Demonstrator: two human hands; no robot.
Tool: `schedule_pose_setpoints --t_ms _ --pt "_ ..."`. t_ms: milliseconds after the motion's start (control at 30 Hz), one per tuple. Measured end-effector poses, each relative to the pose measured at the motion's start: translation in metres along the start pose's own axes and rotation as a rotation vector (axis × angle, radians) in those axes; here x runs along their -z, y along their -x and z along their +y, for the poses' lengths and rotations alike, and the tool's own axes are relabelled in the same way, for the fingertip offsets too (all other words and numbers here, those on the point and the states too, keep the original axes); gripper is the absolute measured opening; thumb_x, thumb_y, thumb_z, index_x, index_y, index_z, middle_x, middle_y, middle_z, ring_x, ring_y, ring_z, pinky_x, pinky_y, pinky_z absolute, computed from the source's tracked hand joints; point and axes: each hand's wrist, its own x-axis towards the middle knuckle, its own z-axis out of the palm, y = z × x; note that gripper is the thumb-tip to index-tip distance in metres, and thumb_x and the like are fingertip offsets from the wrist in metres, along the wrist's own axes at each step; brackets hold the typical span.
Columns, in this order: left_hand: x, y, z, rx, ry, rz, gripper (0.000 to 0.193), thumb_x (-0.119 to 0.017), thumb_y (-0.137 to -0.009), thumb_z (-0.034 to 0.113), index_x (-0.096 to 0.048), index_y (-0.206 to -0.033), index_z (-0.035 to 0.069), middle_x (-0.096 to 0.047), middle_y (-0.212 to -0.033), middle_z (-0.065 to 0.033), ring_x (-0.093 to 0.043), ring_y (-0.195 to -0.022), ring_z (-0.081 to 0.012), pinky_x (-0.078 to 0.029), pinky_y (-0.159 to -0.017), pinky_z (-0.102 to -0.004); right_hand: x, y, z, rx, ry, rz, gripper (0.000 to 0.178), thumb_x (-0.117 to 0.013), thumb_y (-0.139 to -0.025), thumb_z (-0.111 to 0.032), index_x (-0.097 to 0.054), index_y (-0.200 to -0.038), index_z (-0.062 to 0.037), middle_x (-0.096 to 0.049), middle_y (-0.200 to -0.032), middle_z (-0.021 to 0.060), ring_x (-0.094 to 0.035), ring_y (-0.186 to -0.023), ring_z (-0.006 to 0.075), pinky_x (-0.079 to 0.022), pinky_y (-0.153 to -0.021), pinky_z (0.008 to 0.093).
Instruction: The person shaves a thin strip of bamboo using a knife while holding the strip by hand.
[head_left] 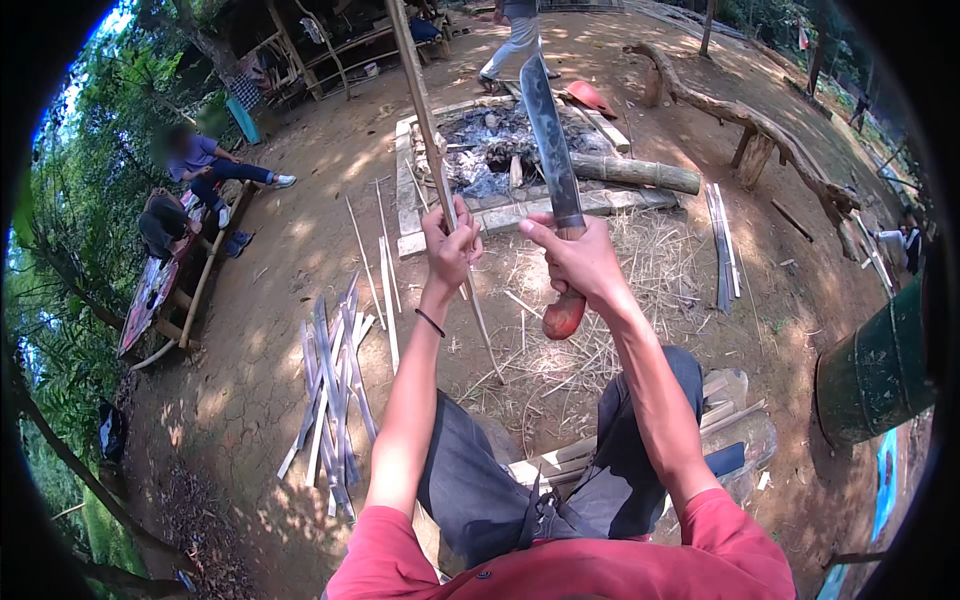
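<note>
My left hand (453,243) is closed round a long, thin bamboo strip (424,120), which slants from the top of the view down toward the ground in front of my knees. In my right hand (584,262) is a machete (549,125), its broad dark blade pointing up and away and the red rounded butt of its handle below my fist. The blade is apart from the strip, to its right. On the ground at my left lies a loose pile of split bamboo strips (328,385). Pale shavings (560,345) lie scattered before me.
Ahead is a stone-edged fire pit (410,180) with ash and a bamboo log (640,172). A person walks behind it; people sit on a bench (200,285) at left. A log rail (760,120) and green drum (870,375) stand right. More strips (722,250) lie nearby.
</note>
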Motion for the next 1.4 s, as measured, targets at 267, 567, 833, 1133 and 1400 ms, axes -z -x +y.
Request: schedule_pose_setpoints --t_ms 267,567,833,1133,1400 --pt "-0.012 -0.014 0.011 0.318 0.275 -0.507 0.077 -0.046 -0.056 0.007 -0.034 -0.132 -0.001 -0.043 -0.056 -0.0049 -0.042 -0.046 -0.0147 -0.040 -0.048 -0.0284 -0.006 -0.028 -0.034 0.361 0.233 -0.210 0.028 -0.073 -0.084 -0.016 -0.067 -0.102 0.0050 -0.067 -0.065 0.0033 -0.053 -0.053 0.0022 -0.043 -0.045 0.0227" --pt "-0.026 -0.022 0.022 0.376 0.024 -0.520 0.082 -0.048 -0.065 0.003 -0.026 -0.143 0.004 -0.056 -0.087 -0.0105 -0.059 -0.076 -0.0205 -0.049 -0.067 -0.0314 -0.001 -0.035 -0.014 0.375 0.219 -0.206 0.021 -0.070 -0.084 -0.009 -0.066 -0.100 0.0044 -0.066 -0.066 0.0081 -0.062 -0.053 0.0101 -0.049 -0.048 0.0252" --pt "-0.004 0.005 0.040 0.270 -0.342 -0.301 0.049 -0.057 -0.091 0.027 -0.032 -0.128 0.007 -0.055 -0.110 -0.0103 -0.055 -0.107 -0.0232 -0.044 -0.093 -0.0350 0.006 -0.043 -0.005 0.511 0.282 -0.035 0.015 -0.076 -0.079 -0.012 -0.070 -0.087 -0.0021 -0.050 -0.051 -0.0068 -0.040 -0.048 0.0003 -0.028 -0.044 0.0222" --pt "-0.015 0.190 -0.159 0.820 1.195 0.870 0.052 -0.046 -0.076 0.054 -0.045 -0.087 0.003 -0.046 -0.079 -0.0097 -0.043 -0.070 -0.0236 -0.034 -0.062 -0.0345 0.023 -0.057 0.008 0.559 0.223 0.332 0.021 -0.079 -0.077 -0.015 -0.067 -0.081 0.0022 -0.052 -0.051 -0.0056 -0.043 -0.047 0.0012 -0.034 -0.045 0.0218" --pt "-0.065 0.154 -0.255 0.463 1.833 0.925 0.092 -0.044 -0.086 0.064 -0.014 -0.143 -0.001 -0.028 -0.142 -0.0252 -0.030 -0.133 -0.0385 -0.029 -0.108 -0.0564 0.078 -0.051 0.009 0.598 0.245 0.605 0.022 -0.079 -0.077 -0.015 -0.068 -0.082 0.0035 -0.051 -0.053 -0.0063 -0.042 -0.048 0.0016 -0.035 -0.048 0.0218"
